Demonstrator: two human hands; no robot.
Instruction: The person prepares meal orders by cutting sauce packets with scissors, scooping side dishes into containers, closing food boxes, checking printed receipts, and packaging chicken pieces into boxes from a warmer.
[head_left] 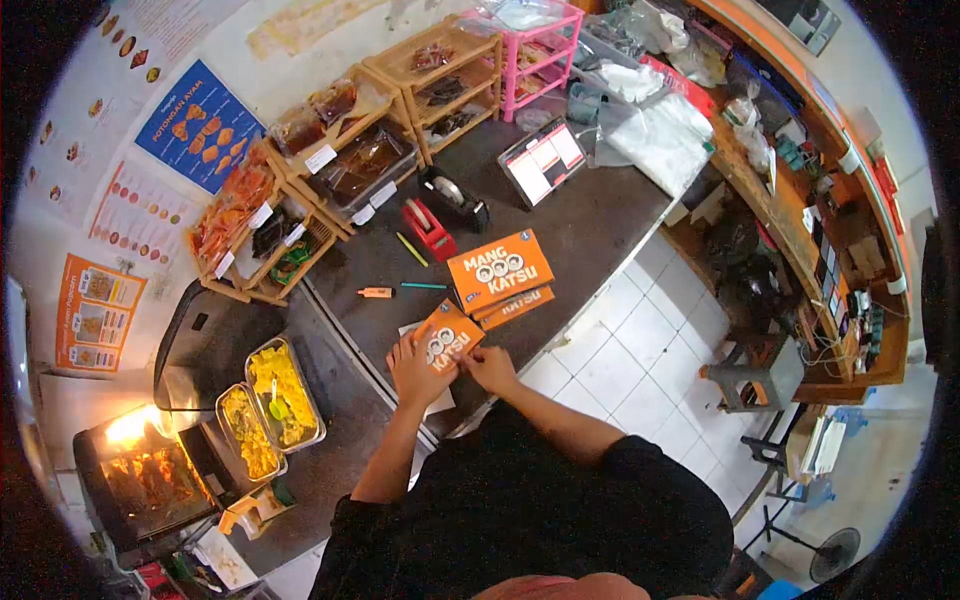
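Observation:
An orange cardboard food box printed "KATSU" lies tilted near the table's front edge. My left hand grips its left and near side, fingers over the printed top. My right hand is closed at the box's near right corner, its fingertips pinching the edge there. Part of a white paper sheet shows beneath the box and my left hand. Just beyond, another orange "MANG KATSU" box rests on top of a similar box.
Behind the boxes are a red tape dispenser, a black tape dispenser, a tablet, a marker and pens. Trays of yellow food and a lit display case stand left. Sauce baskets line the wall.

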